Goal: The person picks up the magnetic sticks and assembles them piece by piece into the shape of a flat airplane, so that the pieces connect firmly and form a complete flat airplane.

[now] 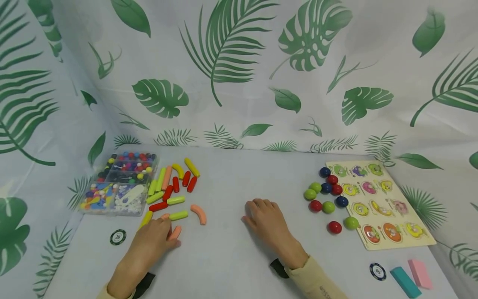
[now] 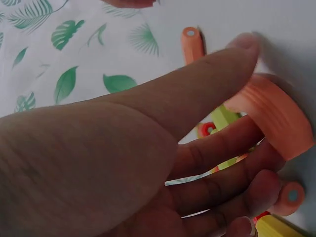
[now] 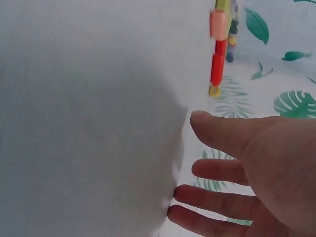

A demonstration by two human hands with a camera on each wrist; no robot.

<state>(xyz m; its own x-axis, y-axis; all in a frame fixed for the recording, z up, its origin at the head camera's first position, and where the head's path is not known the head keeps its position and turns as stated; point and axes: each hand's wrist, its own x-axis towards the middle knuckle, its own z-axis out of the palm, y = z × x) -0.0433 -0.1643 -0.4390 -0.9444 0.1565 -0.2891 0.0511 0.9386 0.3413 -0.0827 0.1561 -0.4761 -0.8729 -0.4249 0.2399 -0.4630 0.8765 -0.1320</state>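
My left hand [image 1: 151,238] is low over the left of the table, beside a group of coloured toy sticks. Its thumb and fingers pinch a short curved orange stick [image 2: 284,116]; the thumb hides part of it. Close by lie a straight lime stick [image 1: 179,215], another curved orange stick [image 1: 198,214] and a yellow stick [image 1: 146,219], partly covered by the hand. Palm down near the middle of the table, my right hand [image 1: 267,218] has its fingers loosely bent and holds nothing. In the right wrist view, its fingertips [image 3: 185,191] touch or nearly touch the tabletop.
A divided clear box [image 1: 143,206] of beads stands at left, beside red sticks [image 1: 159,207]. Red, green and blue balls [image 1: 315,206] lie near a picture board [image 1: 405,216] at right. Poker chips [image 1: 118,237] and teal and pink blocks [image 1: 406,282] lie nearer. A leaf-patterned curtain hangs behind.
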